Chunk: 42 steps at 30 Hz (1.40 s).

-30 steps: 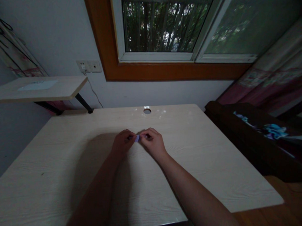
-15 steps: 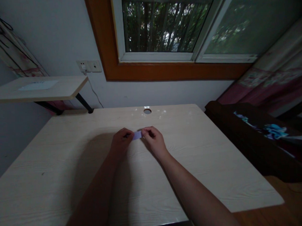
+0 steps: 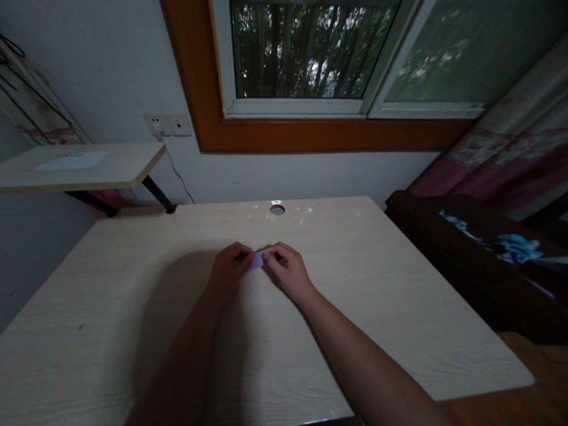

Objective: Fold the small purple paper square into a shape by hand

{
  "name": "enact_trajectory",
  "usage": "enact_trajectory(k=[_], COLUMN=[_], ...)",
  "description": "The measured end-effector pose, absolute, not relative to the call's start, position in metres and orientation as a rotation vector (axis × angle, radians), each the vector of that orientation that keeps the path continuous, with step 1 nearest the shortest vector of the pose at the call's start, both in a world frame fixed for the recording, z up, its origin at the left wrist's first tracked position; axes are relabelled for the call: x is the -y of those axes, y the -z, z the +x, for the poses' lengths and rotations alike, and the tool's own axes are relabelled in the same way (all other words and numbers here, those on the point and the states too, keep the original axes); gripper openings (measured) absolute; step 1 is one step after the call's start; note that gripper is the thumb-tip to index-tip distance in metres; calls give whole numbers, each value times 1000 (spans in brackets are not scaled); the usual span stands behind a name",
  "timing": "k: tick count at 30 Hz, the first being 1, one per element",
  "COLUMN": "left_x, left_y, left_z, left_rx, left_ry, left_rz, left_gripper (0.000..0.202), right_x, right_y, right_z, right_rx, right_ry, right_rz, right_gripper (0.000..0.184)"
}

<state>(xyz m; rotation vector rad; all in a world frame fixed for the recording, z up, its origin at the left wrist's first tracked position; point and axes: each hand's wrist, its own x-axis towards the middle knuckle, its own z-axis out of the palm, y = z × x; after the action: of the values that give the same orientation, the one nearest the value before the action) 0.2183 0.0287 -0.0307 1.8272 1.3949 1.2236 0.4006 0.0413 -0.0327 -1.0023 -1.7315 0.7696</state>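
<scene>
A small piece of purple paper (image 3: 256, 261) is stretched between my two hands, just above or on the pale wood-grain desk (image 3: 385, 284); I cannot tell whether it touches the surface. My left hand (image 3: 228, 265) pinches its left end between thumb and fingers. On the other side, my right hand (image 3: 287, 266) has its thumb and forefinger closed on the right end. The fingers cover both ends of the paper, so only its middle shows.
A raised shelf (image 3: 141, 172) on black legs stands at the back left, with a white sheet (image 3: 72, 161) on it. A round cable hole (image 3: 277, 209) lies near the desk's back edge. Beyond the right edge is dark brown furniture (image 3: 454, 230) with blue cloth-like items.
My hands have drawn slightly closer together, and less of the purple paper shows between them. Both still pinch it.
</scene>
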Motion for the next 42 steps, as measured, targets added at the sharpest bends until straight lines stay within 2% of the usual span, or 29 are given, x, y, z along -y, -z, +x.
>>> enact_trajectory(k=[16,21,30,42], left_x=[-34,-35,-33,-29], left_y=[32,33,36,29], left_z=[210,212,218,222], left_rx=[-1437,-1383,-1351,-1358], left_ry=[-1393,-1459,-1192,-1145], left_rz=[1615,1525,1700,1904], left_gripper=[17,20,23,14], right_x=[-51,-49,-42,-39], right_y=[43,41,31,28], right_z=[404,403,402,397], right_rx=[1280,1365,1590,1750], right_ry=[-888,-882,-781,-679], right_rz=[-1070,-1067,-1044,-996], right_gripper=[20,21,18,8])
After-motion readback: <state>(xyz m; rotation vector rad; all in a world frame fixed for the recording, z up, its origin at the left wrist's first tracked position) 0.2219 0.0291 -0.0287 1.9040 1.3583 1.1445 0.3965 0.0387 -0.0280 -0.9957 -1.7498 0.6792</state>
